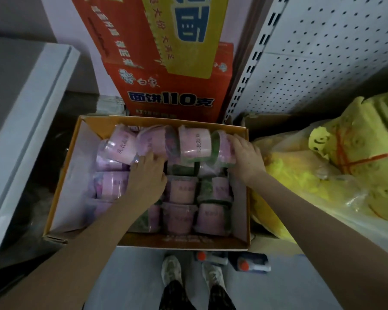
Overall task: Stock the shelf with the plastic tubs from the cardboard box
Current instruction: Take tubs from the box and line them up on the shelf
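Observation:
An open cardboard box (81, 175) sits on the floor below me, packed with several pink plastic tubs lying on their sides. A row of tubs (195, 144) lies on top at the far side. My left hand (147, 175) reaches into the box and its fingers curl round the left end of that row, at a pink tub (152, 139). My right hand (246, 159) grips the row's right end, at a green-banded tub (222, 146). More tubs (180, 189) fill the layer beneath. The white pegboard shelf unit (323, 52) stands at the right.
Stacked red noodle cartons (170, 86) stand right behind the box. A white cabinet (20, 130) flanks the left. Yellow plastic-wrapped bundles (345, 171) fill the lower right. Dark bottles with orange caps (246, 262) lie on the floor by my shoes.

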`<action>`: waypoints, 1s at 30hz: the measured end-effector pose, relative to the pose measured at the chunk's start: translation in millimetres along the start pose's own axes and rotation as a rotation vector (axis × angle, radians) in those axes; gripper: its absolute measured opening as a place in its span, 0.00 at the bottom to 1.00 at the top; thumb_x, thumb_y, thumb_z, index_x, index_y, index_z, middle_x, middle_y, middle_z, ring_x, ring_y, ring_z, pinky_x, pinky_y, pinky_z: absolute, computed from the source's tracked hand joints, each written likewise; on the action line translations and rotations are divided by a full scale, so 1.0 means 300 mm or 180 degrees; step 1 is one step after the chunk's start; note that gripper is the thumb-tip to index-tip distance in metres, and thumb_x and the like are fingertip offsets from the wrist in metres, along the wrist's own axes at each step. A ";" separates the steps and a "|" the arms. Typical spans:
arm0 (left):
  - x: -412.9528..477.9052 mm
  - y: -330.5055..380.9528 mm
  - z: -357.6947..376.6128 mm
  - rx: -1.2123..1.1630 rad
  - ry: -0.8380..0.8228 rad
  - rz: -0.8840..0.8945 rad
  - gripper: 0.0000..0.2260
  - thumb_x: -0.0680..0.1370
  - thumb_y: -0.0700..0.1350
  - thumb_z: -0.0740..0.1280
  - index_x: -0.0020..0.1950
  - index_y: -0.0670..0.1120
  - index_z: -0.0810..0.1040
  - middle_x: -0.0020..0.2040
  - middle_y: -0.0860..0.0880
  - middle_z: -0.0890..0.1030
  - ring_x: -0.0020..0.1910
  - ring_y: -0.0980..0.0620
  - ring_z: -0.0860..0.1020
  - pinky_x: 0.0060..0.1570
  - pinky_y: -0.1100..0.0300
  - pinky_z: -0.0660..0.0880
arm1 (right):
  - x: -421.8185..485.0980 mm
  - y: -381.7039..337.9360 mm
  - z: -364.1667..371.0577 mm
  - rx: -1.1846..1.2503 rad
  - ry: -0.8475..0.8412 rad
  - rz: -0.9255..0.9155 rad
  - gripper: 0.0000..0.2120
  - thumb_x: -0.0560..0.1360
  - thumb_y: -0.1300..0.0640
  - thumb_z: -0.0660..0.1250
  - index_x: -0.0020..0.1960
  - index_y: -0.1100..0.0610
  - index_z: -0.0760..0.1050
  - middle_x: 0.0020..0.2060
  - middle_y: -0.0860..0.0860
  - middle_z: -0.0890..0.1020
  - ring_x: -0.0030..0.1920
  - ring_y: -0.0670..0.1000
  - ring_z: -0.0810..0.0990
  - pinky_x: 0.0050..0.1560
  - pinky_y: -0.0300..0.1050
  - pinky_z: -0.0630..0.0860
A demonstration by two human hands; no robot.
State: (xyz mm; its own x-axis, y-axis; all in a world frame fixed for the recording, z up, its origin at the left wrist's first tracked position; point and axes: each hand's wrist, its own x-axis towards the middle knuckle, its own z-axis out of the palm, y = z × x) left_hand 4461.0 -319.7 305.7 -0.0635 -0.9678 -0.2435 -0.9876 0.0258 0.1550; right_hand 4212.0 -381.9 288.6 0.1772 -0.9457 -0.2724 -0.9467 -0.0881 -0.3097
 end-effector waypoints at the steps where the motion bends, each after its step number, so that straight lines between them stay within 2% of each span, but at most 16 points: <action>1: 0.006 -0.004 0.009 -0.0032 0.0009 0.0000 0.11 0.76 0.43 0.63 0.57 0.43 0.72 0.55 0.42 0.72 0.53 0.43 0.72 0.49 0.50 0.71 | 0.016 0.006 0.014 0.0004 0.0024 -0.0009 0.39 0.70 0.50 0.70 0.75 0.49 0.54 0.74 0.51 0.60 0.74 0.54 0.58 0.73 0.58 0.55; 6: 0.022 -0.007 0.052 -0.0096 -0.0094 -0.0056 0.12 0.77 0.45 0.61 0.60 0.45 0.72 0.56 0.44 0.71 0.52 0.45 0.72 0.49 0.50 0.74 | 0.081 0.024 0.073 -0.0221 0.0072 -0.0050 0.48 0.63 0.43 0.75 0.75 0.48 0.52 0.72 0.50 0.64 0.73 0.53 0.59 0.73 0.59 0.52; 14: 0.009 0.031 0.023 -0.0333 -0.0040 -0.0098 0.12 0.78 0.44 0.61 0.60 0.44 0.72 0.55 0.44 0.72 0.51 0.47 0.72 0.48 0.52 0.75 | 0.033 0.038 0.006 -0.0174 0.0513 -0.0263 0.41 0.62 0.43 0.73 0.70 0.51 0.63 0.64 0.50 0.73 0.65 0.54 0.70 0.68 0.54 0.61; 18: -0.018 0.063 -0.025 -0.0424 -0.0063 -0.0148 0.12 0.78 0.43 0.61 0.61 0.44 0.72 0.56 0.44 0.72 0.52 0.47 0.73 0.47 0.55 0.74 | -0.014 0.040 -0.101 0.0217 0.0763 -0.0239 0.42 0.60 0.43 0.74 0.69 0.54 0.65 0.64 0.51 0.74 0.65 0.54 0.71 0.66 0.53 0.65; 21: -0.027 0.099 -0.050 -0.0556 -0.0155 -0.0289 0.13 0.79 0.44 0.60 0.63 0.46 0.70 0.57 0.45 0.72 0.53 0.47 0.73 0.44 0.57 0.69 | -0.038 0.039 -0.184 0.0718 0.0864 -0.0226 0.45 0.56 0.47 0.78 0.69 0.56 0.65 0.62 0.52 0.74 0.63 0.54 0.72 0.63 0.52 0.70; 25: -0.013 0.140 -0.032 -0.1297 -0.0183 -0.0544 0.14 0.79 0.45 0.61 0.63 0.45 0.68 0.52 0.46 0.76 0.47 0.46 0.77 0.42 0.52 0.75 | -0.036 0.054 -0.240 0.1144 0.0913 -0.0018 0.49 0.52 0.50 0.81 0.69 0.55 0.65 0.61 0.51 0.74 0.63 0.52 0.71 0.62 0.53 0.72; 27: 0.002 0.165 -0.017 -0.1563 -0.0191 -0.0672 0.10 0.79 0.46 0.61 0.59 0.45 0.67 0.46 0.46 0.77 0.41 0.48 0.76 0.35 0.54 0.72 | -0.020 0.060 -0.255 0.1202 0.0935 0.0000 0.47 0.52 0.51 0.82 0.67 0.56 0.66 0.59 0.51 0.74 0.61 0.52 0.72 0.59 0.54 0.74; 29: 0.021 0.199 -0.004 -0.1897 -0.0147 -0.0930 0.04 0.79 0.45 0.61 0.49 0.46 0.67 0.37 0.49 0.75 0.35 0.49 0.74 0.31 0.56 0.68 | 0.000 0.067 -0.260 0.1281 0.0947 0.0047 0.47 0.52 0.51 0.82 0.66 0.56 0.66 0.59 0.50 0.74 0.61 0.52 0.73 0.58 0.54 0.75; 30: 0.031 0.218 0.005 -0.2051 -0.0107 -0.1038 0.07 0.79 0.46 0.61 0.43 0.46 0.67 0.33 0.50 0.73 0.33 0.50 0.72 0.31 0.56 0.66 | 0.009 0.072 -0.259 0.1330 0.0963 0.0063 0.47 0.52 0.50 0.82 0.67 0.55 0.66 0.59 0.50 0.74 0.61 0.51 0.73 0.57 0.54 0.76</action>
State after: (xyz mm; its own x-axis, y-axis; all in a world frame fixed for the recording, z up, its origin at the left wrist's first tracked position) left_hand 4395.5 -326.6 312.2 0.2053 -0.8926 -0.4013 -0.6768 -0.4257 0.6006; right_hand 4171.3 -410.6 352.0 0.0161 -0.9995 -0.0255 -0.7500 0.0048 -0.6614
